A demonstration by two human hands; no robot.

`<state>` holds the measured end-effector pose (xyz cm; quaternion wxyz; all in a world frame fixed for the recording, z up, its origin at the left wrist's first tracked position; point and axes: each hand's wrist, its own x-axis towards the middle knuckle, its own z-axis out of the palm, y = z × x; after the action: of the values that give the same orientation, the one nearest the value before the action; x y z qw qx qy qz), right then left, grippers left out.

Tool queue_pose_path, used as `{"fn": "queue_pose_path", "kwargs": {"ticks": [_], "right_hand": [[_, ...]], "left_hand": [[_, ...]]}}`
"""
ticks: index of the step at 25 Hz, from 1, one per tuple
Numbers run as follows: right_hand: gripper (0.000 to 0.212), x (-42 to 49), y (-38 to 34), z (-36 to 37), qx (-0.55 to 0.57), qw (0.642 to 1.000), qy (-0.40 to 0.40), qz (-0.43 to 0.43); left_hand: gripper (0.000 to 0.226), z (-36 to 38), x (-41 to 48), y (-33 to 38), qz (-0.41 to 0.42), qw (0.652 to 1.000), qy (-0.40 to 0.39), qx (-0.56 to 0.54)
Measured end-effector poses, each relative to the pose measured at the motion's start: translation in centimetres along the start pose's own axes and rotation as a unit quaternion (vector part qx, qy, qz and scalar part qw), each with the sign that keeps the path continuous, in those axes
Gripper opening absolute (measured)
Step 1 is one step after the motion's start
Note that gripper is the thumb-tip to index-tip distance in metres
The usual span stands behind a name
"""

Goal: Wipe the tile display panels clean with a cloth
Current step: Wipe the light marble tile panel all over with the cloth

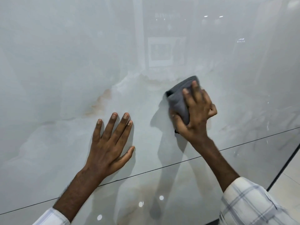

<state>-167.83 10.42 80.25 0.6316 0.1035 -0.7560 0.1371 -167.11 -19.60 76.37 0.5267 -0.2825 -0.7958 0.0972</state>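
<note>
While on panel (pixel 65 62), cloth (pixel 177 101) (right hand (pixel 198 114))

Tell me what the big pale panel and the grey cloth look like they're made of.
The panel looks like polished ceramic or porcelain tile with a marble-style print: it is glossy, mirroring lights, and a thin dark joint crosses it. The cloth looks like soft matte fabric, possibly microfibre: it folds and bunches under the right hand.
</note>
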Motion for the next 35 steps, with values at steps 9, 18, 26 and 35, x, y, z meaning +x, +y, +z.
{"fn": "queue_pose_path", "kwargs": {"ticks": [9, 18, 26, 35], "right_hand": [[0.059, -4.7, 0.3, 0.4, -0.004, 0.949, -0.121, -0.290], [0.073, -11.0, -5.5, 2.2, -0.008, 0.982, -0.132, -0.138], [0.077, -7.9, -1.3, 1.2, 0.008, 0.976, -0.005, 0.219], [0.076, -15.1, -5.3, 3.1, 0.013, 0.996, -0.083, 0.027]], "left_hand": [[0.086, 0.6, -1.6, 0.1, 0.006, 1.000, -0.002, 0.004], [0.082, 0.3, -1.6, 0.0, 0.018, 1.000, -0.006, -0.009], [0.079, -0.2, -4.6, -1.6, 0.037, 0.999, -0.034, -0.005], [0.078, 0.1, -5.6, -1.7, 0.018, 1.000, -0.012, 0.005]]}}
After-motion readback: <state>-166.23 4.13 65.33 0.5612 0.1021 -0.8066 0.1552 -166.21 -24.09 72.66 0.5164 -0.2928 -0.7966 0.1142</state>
